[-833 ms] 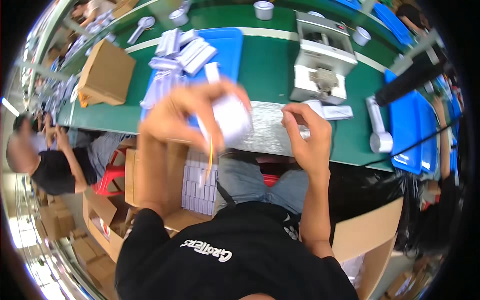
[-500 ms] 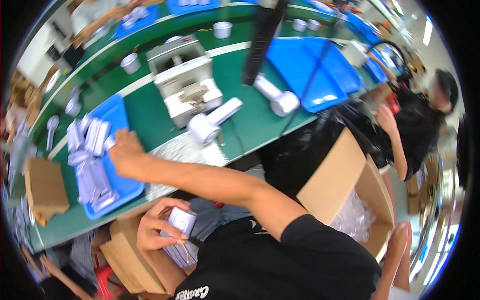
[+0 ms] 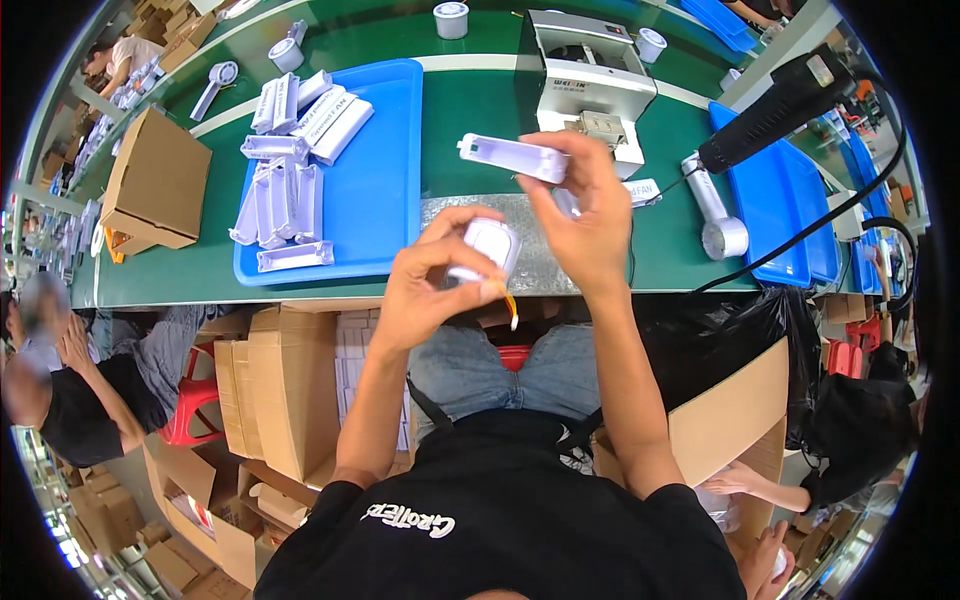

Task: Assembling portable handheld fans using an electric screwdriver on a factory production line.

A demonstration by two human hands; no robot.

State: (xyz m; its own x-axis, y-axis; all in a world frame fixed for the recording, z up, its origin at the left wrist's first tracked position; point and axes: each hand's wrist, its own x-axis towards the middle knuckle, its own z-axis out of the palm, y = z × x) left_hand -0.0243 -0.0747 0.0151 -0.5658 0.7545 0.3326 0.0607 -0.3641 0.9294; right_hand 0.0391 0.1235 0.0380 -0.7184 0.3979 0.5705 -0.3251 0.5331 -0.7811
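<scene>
Left grip [image 3: 425, 280]: fingers and thumb closed on a white rounded unit [image 3: 492, 246], which is held over the near part of a silvery sheet [image 3: 545, 268] on the bench [image 3: 465, 120]. A short yellow-orange wire lead [image 3: 509, 301] hangs from beneath the fingertips and ends in a small white plug.

Right grip [image 3: 588, 215]: thumb and fingers pinching one end of a white handle shell [image 3: 510, 157]. The shell is long and hollow, its trough visible, and its free end points left. It is held above and beyond the rounded unit; the two parts are near each other but apart.

Left of the hands, a blue tray [image 3: 388, 165] carries a heap of further white shells [image 3: 282, 195], some overlapping, in its left half. A cardboard box [image 3: 155, 180] stands on the bench just beyond that tray's left side.

Beyond the right hand stands a grey-and-white machine [image 3: 590, 78]. A white printed handle [image 3: 643, 191] lies near its base, partly hidden by the right hand. Further right, a white handheld fan [image 3: 715, 220] rests beside a second blue tray [image 3: 768, 185], below a black cylindrical tool [image 3: 765, 115] with a black cable.
</scene>
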